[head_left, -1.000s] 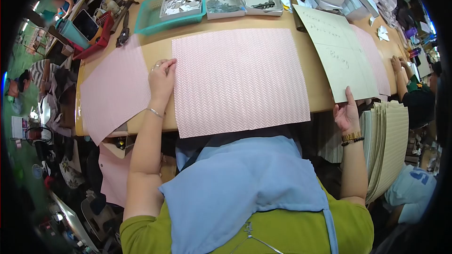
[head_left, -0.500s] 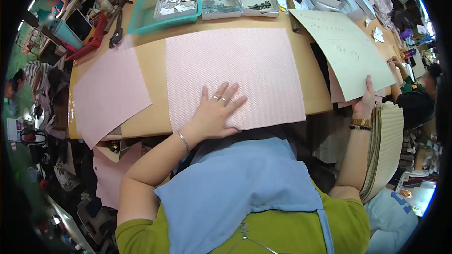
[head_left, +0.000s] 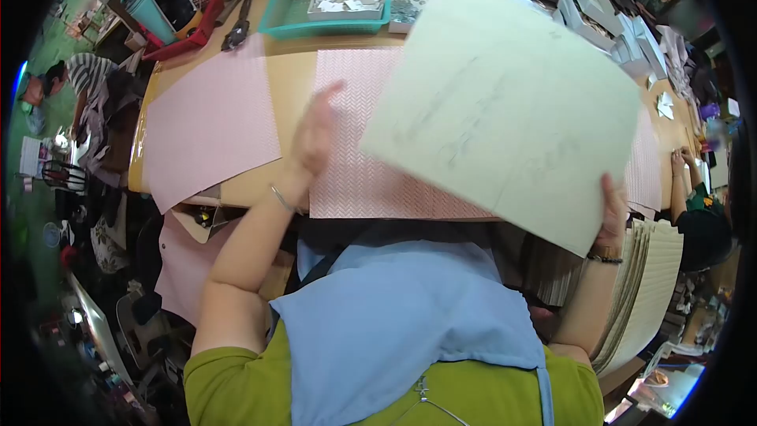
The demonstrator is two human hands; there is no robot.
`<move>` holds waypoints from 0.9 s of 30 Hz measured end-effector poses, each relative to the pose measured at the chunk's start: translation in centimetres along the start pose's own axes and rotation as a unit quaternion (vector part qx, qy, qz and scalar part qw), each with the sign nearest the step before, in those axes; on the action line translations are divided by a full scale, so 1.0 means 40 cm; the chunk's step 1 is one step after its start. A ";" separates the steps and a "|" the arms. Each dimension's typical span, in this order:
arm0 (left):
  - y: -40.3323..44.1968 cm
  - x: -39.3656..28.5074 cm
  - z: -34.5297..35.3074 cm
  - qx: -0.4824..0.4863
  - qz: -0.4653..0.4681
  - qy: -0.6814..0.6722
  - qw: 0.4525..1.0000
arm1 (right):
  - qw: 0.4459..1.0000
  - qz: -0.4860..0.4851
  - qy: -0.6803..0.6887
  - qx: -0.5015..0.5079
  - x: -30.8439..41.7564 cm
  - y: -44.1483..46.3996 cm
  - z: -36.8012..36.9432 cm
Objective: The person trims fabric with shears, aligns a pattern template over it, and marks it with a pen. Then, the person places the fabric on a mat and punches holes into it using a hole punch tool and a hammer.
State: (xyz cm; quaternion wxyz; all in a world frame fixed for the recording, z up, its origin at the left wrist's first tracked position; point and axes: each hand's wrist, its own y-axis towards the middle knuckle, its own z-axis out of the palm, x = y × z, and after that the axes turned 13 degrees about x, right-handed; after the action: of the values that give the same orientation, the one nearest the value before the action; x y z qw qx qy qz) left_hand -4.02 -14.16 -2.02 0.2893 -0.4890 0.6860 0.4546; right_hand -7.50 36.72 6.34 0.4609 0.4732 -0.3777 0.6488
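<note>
A pale green board [head_left: 505, 110] with handwriting is raised and tilted over the table, with my right hand [head_left: 612, 217] gripping its lower right edge. Beneath it, a pink sheet with a woven pattern [head_left: 355, 181] lies on the table, its right part hidden by the board. My left hand [head_left: 317, 130] is over the left edge of that sheet, smeared by motion, with fingers apart and nothing in them. Another pink sheet [head_left: 217, 122] lies further left. Part of a pink sheet [head_left: 644, 166] shows right of the board.
A teal basket [head_left: 276, 12] with a box of pale pieces stands at the back of the table [head_left: 296, 71], beside a grey tray [head_left: 406, 4]. A red basket [head_left: 206, 28] is at back left, white boxes [head_left: 587, 12] at back right. Another person's hands [head_left: 682, 159] are far right.
My right hand has lifted the green board and swung it left over the woven pink sheet. My left hand has come off the middle of that sheet and moved up to its left edge.
</note>
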 end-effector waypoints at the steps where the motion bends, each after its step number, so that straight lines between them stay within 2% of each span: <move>1: 0.017 0.020 -0.058 0.015 -0.040 0.081 0.996 | 0.999 0.030 -0.025 0.018 -0.024 0.022 0.022; 3: 0.033 0.045 -0.110 0.048 -0.128 0.234 0.963 | 0.992 0.087 -0.080 0.053 -0.067 0.079 0.078; 5: 0.040 0.077 -0.120 0.082 -0.221 0.371 0.898 | 0.981 0.073 -0.128 0.130 -0.115 0.142 0.142; 8: 0.060 0.061 -0.105 0.128 -0.249 0.420 0.863 | 0.978 0.116 -0.116 0.127 -0.196 0.205 0.171; 11: 0.072 0.080 -0.101 0.118 -0.245 0.406 0.873 | 0.982 0.055 -0.157 0.094 -0.212 0.194 0.196; 14: 0.082 0.063 -0.096 0.133 -0.254 0.436 0.853 | 0.982 0.083 -0.148 0.083 -0.188 0.152 0.218; 20: 0.110 0.052 -0.098 0.126 -0.273 0.421 0.855 | 0.990 0.068 -0.112 0.052 -0.200 0.147 0.227; 26: 0.115 0.080 -0.088 0.089 -0.263 0.426 0.861 | 0.977 0.095 -0.180 0.059 -0.182 0.181 0.223; 27: 0.113 0.078 -0.089 0.088 -0.264 0.430 0.859 | 0.961 0.118 -0.246 0.052 -0.167 0.187 0.223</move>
State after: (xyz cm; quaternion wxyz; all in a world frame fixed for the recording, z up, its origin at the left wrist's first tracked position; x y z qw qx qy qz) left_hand -9.18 -18.16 -1.62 0.1165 -0.7711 0.6244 0.0433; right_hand -11.44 24.69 1.88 0.2488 0.5939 -0.4979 0.5810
